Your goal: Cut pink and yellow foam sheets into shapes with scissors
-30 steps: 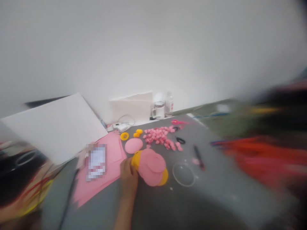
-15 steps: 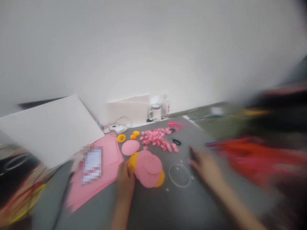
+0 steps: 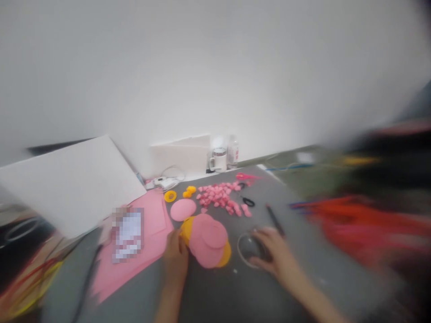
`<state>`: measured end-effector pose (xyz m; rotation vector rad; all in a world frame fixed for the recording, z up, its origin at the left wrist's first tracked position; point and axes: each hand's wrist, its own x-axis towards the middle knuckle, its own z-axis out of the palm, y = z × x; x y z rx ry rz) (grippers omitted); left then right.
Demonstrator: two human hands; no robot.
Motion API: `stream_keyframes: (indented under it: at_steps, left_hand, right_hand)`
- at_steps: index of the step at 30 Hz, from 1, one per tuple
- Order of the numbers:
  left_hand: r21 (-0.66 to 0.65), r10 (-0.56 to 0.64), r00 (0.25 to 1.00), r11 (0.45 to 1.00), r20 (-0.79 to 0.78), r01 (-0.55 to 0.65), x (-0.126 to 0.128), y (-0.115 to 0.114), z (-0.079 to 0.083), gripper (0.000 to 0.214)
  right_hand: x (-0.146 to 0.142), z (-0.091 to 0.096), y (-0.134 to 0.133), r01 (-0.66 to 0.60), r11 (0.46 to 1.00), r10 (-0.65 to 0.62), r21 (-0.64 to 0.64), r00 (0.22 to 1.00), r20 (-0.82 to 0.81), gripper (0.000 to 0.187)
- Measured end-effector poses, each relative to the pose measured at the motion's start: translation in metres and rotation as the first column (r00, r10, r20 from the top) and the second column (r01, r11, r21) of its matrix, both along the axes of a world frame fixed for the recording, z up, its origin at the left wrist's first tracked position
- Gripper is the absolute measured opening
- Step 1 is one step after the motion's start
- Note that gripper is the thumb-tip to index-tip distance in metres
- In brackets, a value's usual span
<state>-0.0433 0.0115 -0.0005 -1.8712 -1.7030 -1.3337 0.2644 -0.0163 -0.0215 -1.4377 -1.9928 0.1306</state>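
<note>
Ring lies on table right of disc stack; right hand, fingers parted, at its edge; step judged pickup, requiring finger closure; left hand against stack, grip indeterminable

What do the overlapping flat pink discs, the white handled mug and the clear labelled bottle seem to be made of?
Flat pink discs: probably paper or thin card, matte; even colour, no shine.
White handled mug: smooth ceramic or coated metal; rim looks darker, metallic.
Clear labelled bottle: transparent plastic or glass; blur leaves it open.
</note>
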Motion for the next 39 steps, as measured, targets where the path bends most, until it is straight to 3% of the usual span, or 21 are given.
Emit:
stream_keyframes:
  at_steps: [3,7,12,16,20,23,27,35,39]
  left_hand:
    - [0.009,0.009,0.999,1.000,-0.034,-0.009,0.000,0.000,-0.001,0.020]
    - [0.027,-0.015,0.999,0.999,-0.043,0.016,0.000,0.000,-0.001,0.019]
    - [0.010,-0.026,0.999,1.000,-0.038,0.027,-0.001,0.000,-0.001,0.020]
    - [0.041,-0.018,0.997,0.999,-0.073,0.021,-0.001,0.001,-0.003,0.022]
    - [0.095,-0.072,0.988,0.992,-0.137,0.085,0.001,0.001,-0.004,0.018]
    - [0.101,-0.109,0.985,0.987,-0.135,0.123,0.003,0.001,-0.002,0.017]
    - [0.106,-0.099,0.988,0.988,-0.120,0.112,0.004,0.000,0.001,0.017]
    - [0.039,-0.124,0.989,0.991,-0.083,0.127,0.005,0.002,-0.003,0.017]
    - [0.021,-0.114,0.992,0.993,-0.057,0.115,0.004,0.002,-0.005,0.017]
  right_hand:
    - [-0.017,-0.007,-0.008,0.020,1.000,-0.020,-0.009,1.000,0.019,0.062]
    - [-0.023,-0.013,0.004,0.059,0.998,-0.058,0.027,0.997,-0.054,0.052]
    - [-0.025,-0.010,0.023,-0.004,0.998,0.015,0.069,0.987,-0.162,0.038]
    - [-0.028,-0.006,0.028,0.122,0.985,-0.082,0.124,0.954,-0.288,0.026]
    - [-0.025,0.000,0.028,0.243,0.969,-0.240,-0.047,0.871,-0.430,0.035]
    - [-0.022,0.009,0.027,0.244,0.945,-0.326,-0.219,0.776,-0.539,0.043]
    - [-0.022,0.021,0.024,0.249,0.918,-0.392,-0.310,0.699,-0.598,0.044]
    - [-0.028,0.023,0.021,0.207,0.935,-0.343,-0.287,0.729,-0.592,0.045]
    - [-0.025,0.018,0.022,0.204,0.938,-0.328,-0.279,0.781,-0.532,0.046]
